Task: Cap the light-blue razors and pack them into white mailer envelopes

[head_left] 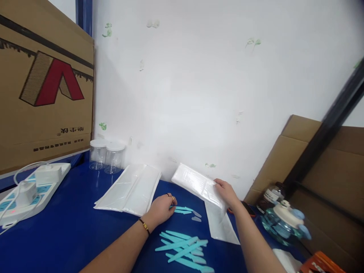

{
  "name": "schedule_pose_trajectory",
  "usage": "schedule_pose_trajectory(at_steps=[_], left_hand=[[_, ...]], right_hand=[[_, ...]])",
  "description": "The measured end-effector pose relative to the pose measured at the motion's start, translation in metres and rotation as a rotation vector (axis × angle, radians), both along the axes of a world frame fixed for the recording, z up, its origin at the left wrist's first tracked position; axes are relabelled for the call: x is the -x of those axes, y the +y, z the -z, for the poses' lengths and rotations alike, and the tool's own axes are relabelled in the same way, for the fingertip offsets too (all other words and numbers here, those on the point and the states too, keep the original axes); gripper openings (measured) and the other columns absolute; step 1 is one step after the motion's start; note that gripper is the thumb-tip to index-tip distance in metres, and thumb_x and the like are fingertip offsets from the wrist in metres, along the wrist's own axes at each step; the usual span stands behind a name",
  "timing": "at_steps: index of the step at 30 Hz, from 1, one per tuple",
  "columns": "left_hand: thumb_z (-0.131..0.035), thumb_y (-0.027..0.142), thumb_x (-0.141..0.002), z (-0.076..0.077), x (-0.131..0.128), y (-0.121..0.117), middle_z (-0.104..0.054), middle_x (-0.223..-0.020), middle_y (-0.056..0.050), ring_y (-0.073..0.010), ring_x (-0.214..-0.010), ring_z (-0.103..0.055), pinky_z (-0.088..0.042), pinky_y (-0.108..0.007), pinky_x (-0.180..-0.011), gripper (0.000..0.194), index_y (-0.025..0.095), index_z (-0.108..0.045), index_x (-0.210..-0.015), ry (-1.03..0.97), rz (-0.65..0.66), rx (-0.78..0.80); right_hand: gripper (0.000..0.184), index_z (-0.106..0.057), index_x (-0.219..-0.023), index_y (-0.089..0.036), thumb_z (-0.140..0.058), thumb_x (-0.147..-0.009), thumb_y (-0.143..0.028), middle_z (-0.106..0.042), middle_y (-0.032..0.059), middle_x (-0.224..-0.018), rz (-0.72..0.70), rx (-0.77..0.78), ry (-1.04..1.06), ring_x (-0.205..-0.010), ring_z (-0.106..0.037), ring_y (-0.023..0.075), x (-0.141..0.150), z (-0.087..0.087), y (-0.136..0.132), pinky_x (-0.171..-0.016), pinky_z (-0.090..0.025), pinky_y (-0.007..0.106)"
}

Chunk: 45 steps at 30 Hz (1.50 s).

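Observation:
My left hand [162, 209] is closed over the handle ends of a couple of turquoise eyebrow razors [183, 209] with clear caps. Its fingertips are partly hidden. Below it, several more eyebrow razors [184, 248] lie crossed in a loose pile on the blue table [68, 235]. A stack of clear plastic bags [196, 182] is gripped at its right end by my right hand [226, 194], tilted and raised against the wall. Under that stack another flat plastic bag [220, 223] rests on the table. Left of my left hand lie flat plastic bags [131, 189].
Two clear jars [114, 159] with white lids stand by the wall. A power strip [42, 189] with plugs and cables sits at left, beneath a large cardboard box [48, 87]. At right are a dark bottle [270, 197], a glass teapot [284, 223] and an orange packet [322, 263].

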<state>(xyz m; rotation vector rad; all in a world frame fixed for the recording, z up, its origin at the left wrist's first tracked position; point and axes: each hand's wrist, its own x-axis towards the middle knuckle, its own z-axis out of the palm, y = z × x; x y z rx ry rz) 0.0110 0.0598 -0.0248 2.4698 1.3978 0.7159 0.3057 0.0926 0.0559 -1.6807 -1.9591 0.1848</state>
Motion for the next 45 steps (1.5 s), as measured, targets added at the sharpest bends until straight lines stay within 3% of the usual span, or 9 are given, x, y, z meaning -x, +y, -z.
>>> schedule_pose_trajectory(at_steps=[6, 10, 15, 20, 24, 27, 31, 39, 45], left_hand=[[-0.05, 0.02, -0.076, 0.005, -0.001, 0.003, -0.063, -0.09, -0.003, -0.0181, -0.086, -0.058, -0.042, -0.026, -0.077, 0.018, 0.021, -0.063, -0.089, 0.001, 0.013, -0.002], [-0.049, 0.018, -0.075, 0.006, 0.0, 0.004, -0.063, -0.09, -0.003, -0.0177, -0.086, -0.058, -0.042, -0.026, -0.077, 0.019, 0.02, -0.063, -0.088, -0.011, 0.011, 0.003], [-0.05, 0.02, -0.076, 0.003, 0.0, 0.0, -0.063, -0.089, -0.004, -0.0178, -0.086, -0.058, -0.041, -0.026, -0.078, 0.018, 0.02, -0.064, -0.087, -0.003, 0.026, 0.011], [-0.057, 0.034, -0.076, 0.0, 0.0, -0.004, -0.063, -0.094, -0.003, -0.0197, -0.09, -0.057, -0.041, -0.027, -0.078, 0.021, 0.022, -0.063, -0.092, 0.025, 0.021, 0.031], [-0.058, 0.029, -0.077, -0.003, -0.002, -0.006, -0.063, -0.096, -0.003, -0.0204, -0.09, -0.057, -0.041, -0.029, -0.079, 0.018, 0.024, -0.064, -0.092, 0.093, 0.05, 0.006], [-0.054, 0.024, -0.079, -0.004, -0.003, -0.006, -0.063, -0.095, -0.004, -0.0197, -0.09, -0.058, -0.041, -0.029, -0.079, 0.016, 0.023, -0.064, -0.092, 0.103, 0.064, 0.002], [-0.053, 0.02, -0.08, -0.004, -0.005, -0.004, -0.064, -0.095, -0.004, -0.0196, -0.09, -0.057, -0.04, -0.028, -0.079, 0.017, 0.022, -0.064, -0.093, 0.092, 0.079, -0.013], [-0.052, 0.017, -0.081, -0.004, -0.009, -0.006, -0.064, -0.095, -0.003, -0.0198, -0.095, -0.054, -0.038, -0.029, -0.083, 0.019, 0.023, -0.066, -0.093, 0.049, 0.105, -0.05], [-0.058, 0.037, -0.077, -0.018, -0.016, -0.023, -0.065, -0.084, 0.0, -0.0142, -0.076, -0.057, -0.04, -0.021, -0.064, 0.021, 0.022, -0.066, -0.088, -0.034, 0.238, 0.145]], right_hand=[[0.026, -0.059, -0.064, -0.02, -0.034, -0.071, -0.019, -0.062, 0.0009, -0.078, -0.04, -0.079, -0.256, -0.084, -0.055, 0.0182, -0.027, -0.022, -0.018, -0.079, -0.034, 0.028], [0.031, -0.062, -0.077, -0.02, -0.031, -0.078, -0.022, -0.065, 0.0033, -0.083, 0.129, -0.01, -0.271, -0.084, -0.056, 0.0182, -0.015, -0.03, -0.009, -0.072, -0.036, 0.025], [0.031, -0.065, -0.083, -0.018, -0.034, -0.08, -0.02, -0.068, 0.0099, -0.09, 0.244, 0.085, -0.293, -0.086, -0.059, 0.0227, 0.015, -0.003, 0.016, -0.073, -0.036, 0.029], [0.026, -0.064, -0.084, -0.016, -0.039, -0.08, -0.016, -0.067, 0.0114, -0.092, 0.2, 0.087, -0.329, -0.091, -0.059, 0.024, 0.054, 0.029, 0.035, -0.081, -0.035, 0.035], [0.03, -0.059, -0.105, -0.018, -0.039, -0.082, -0.013, -0.061, 0.011, -0.108, 0.146, -0.012, -0.312, -0.104, -0.052, 0.0232, 0.073, 0.039, 0.033, -0.085, -0.033, 0.035], [0.03, -0.059, -0.106, -0.021, -0.041, -0.083, -0.013, -0.058, 0.0087, -0.112, 0.113, -0.066, -0.292, -0.107, -0.05, 0.0215, 0.068, 0.039, 0.022, -0.087, -0.032, 0.033], [0.021, -0.063, -0.092, -0.021, -0.045, -0.082, -0.017, -0.062, 0.0036, -0.096, -0.027, -0.042, -0.109, -0.084, -0.058, 0.0159, 0.049, 0.038, -0.011, -0.078, -0.039, 0.028], [0.013, -0.066, -0.085, -0.021, -0.06, -0.074, -0.02, -0.062, 0.0008, -0.083, -0.445, 0.259, 0.118, -0.074, -0.056, 0.0141, 0.047, 0.048, -0.095, -0.066, -0.042, 0.023], [0.01, -0.066, -0.077, -0.02, -0.067, -0.068, -0.019, -0.055, -0.0027, -0.077, -0.507, 0.326, 0.1, -0.065, -0.05, 0.0101, 0.058, 0.058, -0.1, -0.058, -0.037, 0.02]])
